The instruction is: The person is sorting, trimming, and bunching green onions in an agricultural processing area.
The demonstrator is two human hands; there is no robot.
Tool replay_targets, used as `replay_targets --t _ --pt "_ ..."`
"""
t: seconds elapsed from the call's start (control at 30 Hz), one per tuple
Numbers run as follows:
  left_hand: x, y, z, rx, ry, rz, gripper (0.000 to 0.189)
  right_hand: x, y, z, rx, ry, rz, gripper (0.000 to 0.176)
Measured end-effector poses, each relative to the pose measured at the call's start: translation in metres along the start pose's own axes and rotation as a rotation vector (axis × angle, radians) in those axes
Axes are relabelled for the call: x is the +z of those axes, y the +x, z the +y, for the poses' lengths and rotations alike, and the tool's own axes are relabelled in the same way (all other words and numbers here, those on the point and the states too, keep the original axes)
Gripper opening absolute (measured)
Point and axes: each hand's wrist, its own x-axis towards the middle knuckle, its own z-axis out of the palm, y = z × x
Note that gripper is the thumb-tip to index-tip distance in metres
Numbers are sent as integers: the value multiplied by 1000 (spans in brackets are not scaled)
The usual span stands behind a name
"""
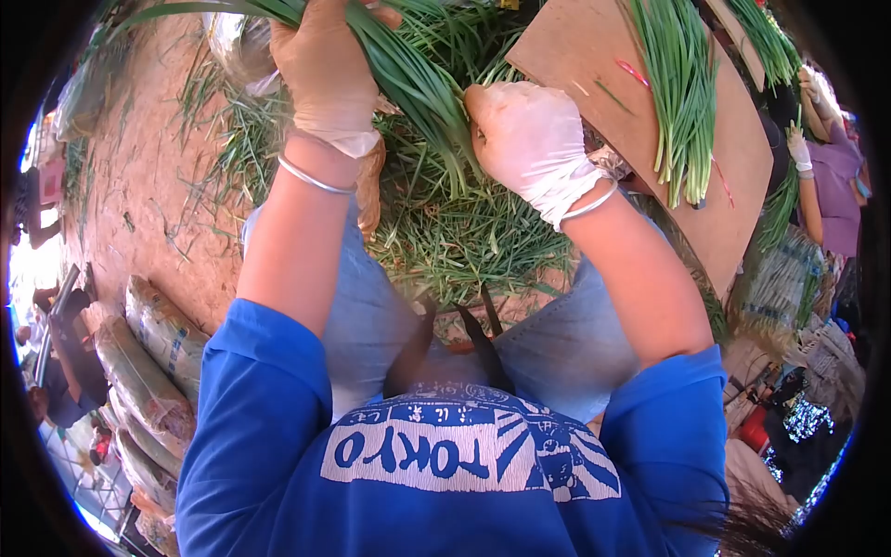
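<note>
My left hand (327, 79), in a thin pale glove, is closed around a bunch of long, flat green garlic chives (408, 79) at the top of the view. The leaves fan out to its left and slope down to the right. Against their lower right end is my right hand (527, 139), also gloved, its fingers curled in and closed on some of the leaves. Its fingertips are partly hidden. Beneath both hands, a heap of loose green leaf trimmings (464, 237) covers the ground between my knees.
A brown board (594, 74) at the right bears a sorted bunch of chives (682, 111) and a pink tie (633, 72). Long wrapped bundles (144, 371) lie at the lower left. A clear plastic bag (243, 42) is near my left hand. Another person (831, 186) works at the far right.
</note>
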Motion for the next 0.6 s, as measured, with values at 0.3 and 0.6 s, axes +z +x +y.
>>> replay_targets --t 0.3,0.6 --pt "-9 11 14 165 200 209 17 -8 0 2 -76 -67 87 6" --pt "-14 14 24 -40 108 -34 32 -16 -3 39 664 1096 74 21"
